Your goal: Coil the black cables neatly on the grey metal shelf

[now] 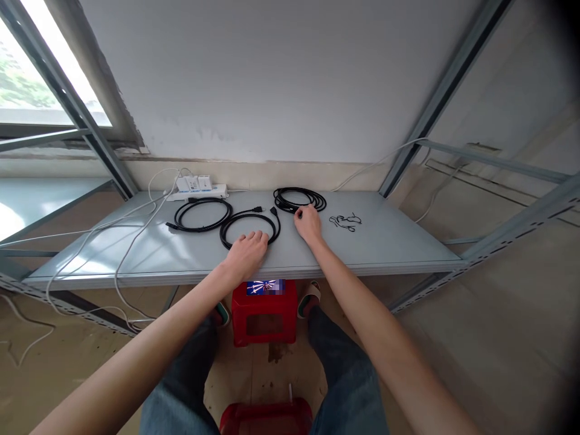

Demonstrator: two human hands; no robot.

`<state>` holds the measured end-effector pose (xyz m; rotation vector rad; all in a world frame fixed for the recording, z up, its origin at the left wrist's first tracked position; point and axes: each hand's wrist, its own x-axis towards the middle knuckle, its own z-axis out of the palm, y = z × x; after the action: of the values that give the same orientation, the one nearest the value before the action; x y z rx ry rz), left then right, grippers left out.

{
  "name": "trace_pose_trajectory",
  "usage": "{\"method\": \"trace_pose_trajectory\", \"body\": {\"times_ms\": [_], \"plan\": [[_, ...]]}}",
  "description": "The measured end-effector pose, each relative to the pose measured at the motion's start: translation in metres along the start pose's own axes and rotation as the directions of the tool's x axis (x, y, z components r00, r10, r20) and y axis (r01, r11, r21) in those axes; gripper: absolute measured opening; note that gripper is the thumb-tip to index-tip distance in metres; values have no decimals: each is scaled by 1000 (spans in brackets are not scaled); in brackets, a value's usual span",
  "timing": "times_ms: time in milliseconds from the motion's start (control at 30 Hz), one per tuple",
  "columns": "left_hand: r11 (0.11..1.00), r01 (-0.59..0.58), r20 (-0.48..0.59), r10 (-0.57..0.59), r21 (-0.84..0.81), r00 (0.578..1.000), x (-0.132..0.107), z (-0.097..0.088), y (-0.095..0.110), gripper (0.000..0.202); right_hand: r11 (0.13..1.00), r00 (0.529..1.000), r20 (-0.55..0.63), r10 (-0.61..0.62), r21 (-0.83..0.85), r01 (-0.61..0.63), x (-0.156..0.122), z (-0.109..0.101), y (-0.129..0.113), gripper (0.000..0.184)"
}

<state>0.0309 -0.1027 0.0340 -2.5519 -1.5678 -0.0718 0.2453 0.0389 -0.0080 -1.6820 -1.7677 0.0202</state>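
On the grey metal shelf [362,251] of a rack, three coils of black cable lay in loose rings. The left coil [198,230] was farthest from either hand, with its dark ends showing at the ring. Just beside it was the middle coil [222,232], two of its connector ends pointing away from the person at the far side. The right coil [319,201], the thickest bundle of turns, lay near the back of the shelf.

The left hand [248,251] rested palm down over the near edge of the middle coil; whether its fingers were gripping the cable could not be told. The right hand [309,222] had its thumb and fingers drawn together on the near edge of the right coil, pinching it.

To the right of that coil lay one small tangle of thin black cords [345,222], too intertwined to count singly. At the back left stood one white power strip [217,191], its sockets holding at least two white adapters [205,181]. Several white wires [116,273] trailed from that corner over the shelf's front edge.

Below the shelf were two red plastic stools: a front stool [240,302], bearing one rectangular blue picture [260,287], and a nearer stool [267,411], only partly in view. Two slippered feet flanked the front one.
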Motion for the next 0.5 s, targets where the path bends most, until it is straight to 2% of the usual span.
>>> {"method": "trace_pose_trajectory", "body": {"times_ms": [100, 200, 333, 500], "plan": [[999, -19, 60, 17, 31, 998, -7, -4, -8, 33, 1000, 1000, -10, -4, 14, 4, 0, 1, 0, 17], [998, -24, 69, 20, 65, 997, -16, -12, -16, 36, 1000, 1000, -6, 2, 14, -2, 1, 1, 0, 17], [992, 124, 50, -124, -1, 991, -18, -18, -21, 20, 1000, 1000, -1, 10, 21, -10, 1, 2, 1, 17], [972, 194, -11, -197, -135, 980, -5, -23, -26, 40, 999, 1000, -1, 13, 29, -13, 1, 1, 1, 16]]}}
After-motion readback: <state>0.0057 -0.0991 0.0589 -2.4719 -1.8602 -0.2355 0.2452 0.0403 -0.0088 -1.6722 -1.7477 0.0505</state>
